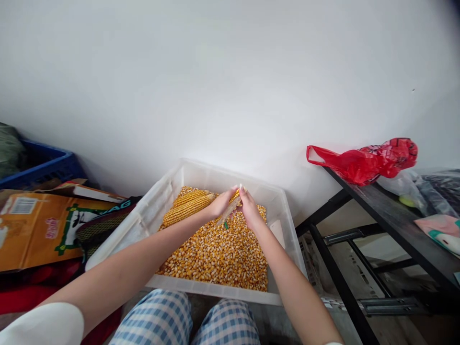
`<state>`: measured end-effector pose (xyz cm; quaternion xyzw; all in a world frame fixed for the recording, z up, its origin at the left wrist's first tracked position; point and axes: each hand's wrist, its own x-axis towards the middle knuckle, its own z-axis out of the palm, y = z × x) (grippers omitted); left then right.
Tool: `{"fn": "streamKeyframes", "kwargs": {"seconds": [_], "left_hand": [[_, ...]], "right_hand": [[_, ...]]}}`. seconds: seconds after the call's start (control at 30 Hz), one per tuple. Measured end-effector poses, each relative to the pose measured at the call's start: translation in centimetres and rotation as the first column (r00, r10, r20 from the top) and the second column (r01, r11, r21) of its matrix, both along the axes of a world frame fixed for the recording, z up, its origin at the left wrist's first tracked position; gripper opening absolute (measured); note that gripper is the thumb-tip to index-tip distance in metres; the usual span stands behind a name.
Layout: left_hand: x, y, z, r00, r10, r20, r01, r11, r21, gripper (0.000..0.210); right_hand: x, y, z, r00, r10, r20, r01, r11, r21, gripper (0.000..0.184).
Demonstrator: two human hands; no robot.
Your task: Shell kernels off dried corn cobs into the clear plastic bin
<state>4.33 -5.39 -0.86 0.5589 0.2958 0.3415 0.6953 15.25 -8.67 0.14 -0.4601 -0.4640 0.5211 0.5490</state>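
Both hands meet over a white plastic bin [158,190] that holds a heap of loose corn kernels [219,256]. Between them is a corn cob [230,209], mostly stripped bare, with a strip of yellow kernels at its far end. My left hand [222,203] is closed around the cob from the left. My right hand [248,206] grips it from the right, thumb up near the far end. Whole ears of corn [189,210] rest on the kernels, left of my left hand. A small green object [226,225] shows just below the cob.
An orange cardboard box [43,235] and a blue crate [61,163] stand at the left. To the right is a black-framed table [381,201] bearing a red plastic bag [370,160]. A white wall [230,86] rises behind the bin. My knees are against its near side.
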Motion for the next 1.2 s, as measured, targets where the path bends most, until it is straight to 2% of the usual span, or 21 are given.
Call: {"fn": "streamKeyframes", "kwargs": {"seconds": [0.07,0.17,0.23,0.37,0.5,0.6,0.77,0.97,1.03,1.13,1.2], "left_hand": [[-0.1,-0.2,0.8,0.996,-0.071,0.061,0.075,0.995,-0.071,0.046],[-0.5,-0.4,1.4,0.973,-0.201,0.110,0.219,0.959,-0.182,0.047],[-0.7,-0.4,1.3,0.964,-0.254,0.080,0.264,0.951,-0.160,0.044],[-0.9,-0.3,0.4,0.967,-0.253,-0.006,0.253,0.967,-0.028,0.032],[-1.1,-0.3,0.6,0.959,-0.282,0.002,0.281,0.958,-0.062,0.028],[-1.1,-0.2,0.9,0.951,-0.309,0.009,0.309,0.950,-0.050,0.026],[-1.0,-0.3,0.7,0.962,-0.273,-0.021,0.274,0.960,0.059,0.023],[-1.2,-0.2,0.6,0.944,-0.330,0.012,0.330,0.943,-0.044,0.025],[-1.2,-0.2,0.6,0.952,-0.305,-0.008,0.305,0.952,-0.014,0.024],[-1.0,-0.2,0.4,0.963,-0.265,-0.056,0.268,0.963,0.041,0.022],[-0.9,-0.3,0.3,0.962,-0.265,-0.062,0.268,0.963,0.041,0.022]], "right_hand": [[0.3,0.3,-0.1,0.998,-0.069,-0.008,0.070,0.998,0.004,0.045],[0.8,0.6,-0.2,0.994,-0.080,-0.074,0.081,0.997,0.015,0.046],[1.1,0.7,0.0,0.992,-0.054,-0.116,0.059,0.997,0.045,0.046],[1.6,0.7,0.5,0.987,0.008,-0.163,0.008,0.996,0.094,0.038],[2.3,0.5,1.1,0.977,0.156,-0.149,-0.140,0.984,0.111,0.044],[2.4,0.4,1.3,0.965,0.218,-0.145,-0.200,0.971,0.129,0.046],[2.2,0.6,0.8,0.985,0.105,-0.134,-0.095,0.992,0.084,0.036],[2.3,0.4,1.2,0.963,0.219,-0.154,-0.201,0.971,0.130,0.040],[2.2,0.3,1.3,0.969,0.199,-0.147,-0.182,0.976,0.121,0.041],[2.0,0.4,1.0,0.991,0.097,-0.094,-0.089,0.992,0.086,0.038],[2.0,0.4,0.8,0.993,0.098,-0.068,-0.092,0.992,0.086,0.037]]}}
